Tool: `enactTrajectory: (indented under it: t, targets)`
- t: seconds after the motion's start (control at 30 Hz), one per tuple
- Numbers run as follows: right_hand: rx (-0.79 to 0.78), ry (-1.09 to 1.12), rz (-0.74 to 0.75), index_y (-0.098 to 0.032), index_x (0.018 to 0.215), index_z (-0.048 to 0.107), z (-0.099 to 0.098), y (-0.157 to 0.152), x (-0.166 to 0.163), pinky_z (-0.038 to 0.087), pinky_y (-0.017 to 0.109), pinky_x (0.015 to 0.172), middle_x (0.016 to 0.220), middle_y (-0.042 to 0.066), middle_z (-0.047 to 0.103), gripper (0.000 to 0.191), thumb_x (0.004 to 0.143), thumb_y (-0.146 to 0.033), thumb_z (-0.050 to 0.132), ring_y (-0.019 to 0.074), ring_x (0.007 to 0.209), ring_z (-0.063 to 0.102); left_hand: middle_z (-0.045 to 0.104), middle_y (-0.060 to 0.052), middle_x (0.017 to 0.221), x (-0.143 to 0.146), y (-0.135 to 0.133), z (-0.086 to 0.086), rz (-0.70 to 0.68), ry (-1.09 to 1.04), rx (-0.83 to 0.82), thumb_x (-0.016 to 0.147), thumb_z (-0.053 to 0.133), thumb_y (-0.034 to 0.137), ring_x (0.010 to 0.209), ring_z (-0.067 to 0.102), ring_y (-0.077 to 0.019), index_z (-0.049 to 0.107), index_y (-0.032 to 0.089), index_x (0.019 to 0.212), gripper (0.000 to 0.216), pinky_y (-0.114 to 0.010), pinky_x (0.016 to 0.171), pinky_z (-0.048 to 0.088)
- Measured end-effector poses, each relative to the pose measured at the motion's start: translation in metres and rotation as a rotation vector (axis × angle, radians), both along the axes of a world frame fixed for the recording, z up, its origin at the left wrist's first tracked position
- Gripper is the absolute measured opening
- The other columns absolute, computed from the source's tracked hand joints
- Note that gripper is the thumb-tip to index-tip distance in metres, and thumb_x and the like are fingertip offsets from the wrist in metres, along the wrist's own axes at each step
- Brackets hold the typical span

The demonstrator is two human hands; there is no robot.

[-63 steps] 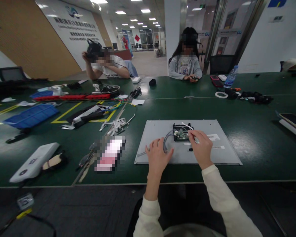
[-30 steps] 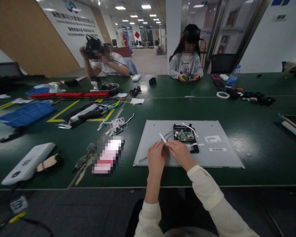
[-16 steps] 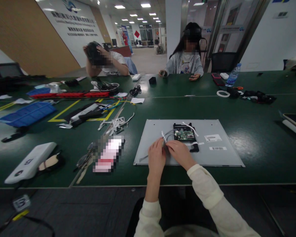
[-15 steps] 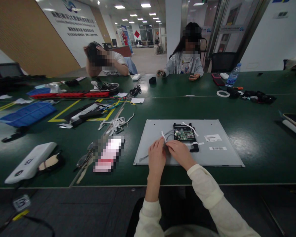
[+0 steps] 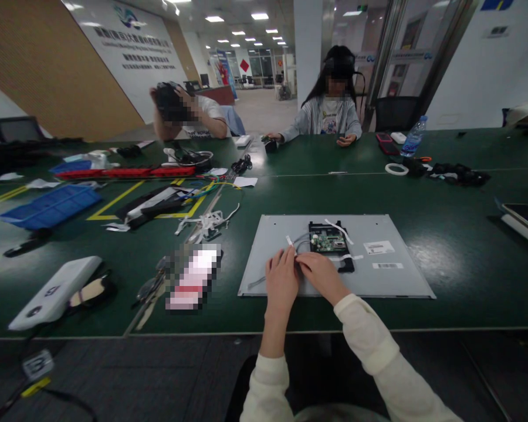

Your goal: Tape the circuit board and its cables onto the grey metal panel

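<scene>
A flat grey panel [image 5: 405,275] lies before me on the table. On it sits a green circuit board [image 5: 330,241] in a black bracket [image 5: 347,265], with white tape strips [image 5: 351,257] across the bracket. A thin grey cable [image 5: 301,238] runs from the board to the left and passes under my fingers. My left hand [image 5: 282,280] is closed over the cable, its fingertips at a small white tape strip [image 5: 289,241]. My right hand [image 5: 323,274] pinches at the same spot, thumb and forefinger touching the left fingertips. The fingers partly hide the strip.
Left of the panel lie a phone [image 5: 194,276], a tangle of white strips [image 5: 209,225], a white device [image 5: 55,293] and a blue tray [image 5: 50,206]. Across the table sit two people, one person's hand [image 5: 273,138] by a black object. A tape roll [image 5: 396,169] and water bottle [image 5: 414,138] stand right.
My fingers have closed in slightly over the white tape strip, so less of it shows. Across the table, one person's hand has moved left to the black object.
</scene>
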State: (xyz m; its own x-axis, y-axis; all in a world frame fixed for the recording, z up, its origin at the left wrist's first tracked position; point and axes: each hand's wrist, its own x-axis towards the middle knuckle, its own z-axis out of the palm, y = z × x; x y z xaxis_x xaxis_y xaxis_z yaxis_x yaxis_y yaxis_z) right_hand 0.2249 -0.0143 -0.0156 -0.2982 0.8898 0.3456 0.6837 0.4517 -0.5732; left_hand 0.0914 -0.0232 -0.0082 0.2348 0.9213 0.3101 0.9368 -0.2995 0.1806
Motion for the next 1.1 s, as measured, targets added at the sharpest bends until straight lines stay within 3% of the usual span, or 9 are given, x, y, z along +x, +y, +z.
enactTrajectory:
  t: [0.43, 0.77, 1.1]
  targets:
    - [0.073, -0.094, 0.079, -0.013, 0.121, 0.061, 0.0, -0.027, 0.0, 0.038, 0.037, 0.108, 0.126, 0.009, 0.061, 0.034, 0.089, -0.013, 0.046, 0.0205, 0.125, 0.049, 0.069, -0.009, 0.105, 0.0, 0.019, 0.03, 0.009, 0.089, -0.099, 0.094, 0.038, 0.023, 0.114, 0.052, -0.0287, 0.054, 0.021, 0.122, 0.032, -0.044, 0.087, 0.042]
    - [0.096, -0.117, 0.08, -0.014, 0.131, 0.054, -0.006, -0.037, 0.001, 0.038, 0.04, 0.109, 0.136, 0.009, 0.053, 0.042, 0.089, -0.016, 0.046, 0.0207, 0.13, 0.043, 0.064, -0.008, 0.122, 0.001, 0.032, 0.015, 0.05, 0.043, -0.124, 0.093, 0.04, 0.022, 0.126, 0.045, -0.0289, 0.05, 0.025, 0.128, 0.037, -0.053, 0.101, 0.032]
    - [0.097, -0.105, 0.057, -0.016, 0.125, 0.059, -0.003, -0.041, 0.002, 0.039, 0.041, 0.108, 0.132, 0.008, 0.056, 0.036, 0.092, -0.019, 0.044, 0.0208, 0.129, 0.044, 0.064, -0.011, 0.121, -0.002, 0.059, 0.01, 0.074, -0.042, -0.148, 0.092, 0.044, 0.023, 0.127, 0.046, -0.0224, 0.054, 0.023, 0.127, 0.036, -0.04, 0.102, 0.035]
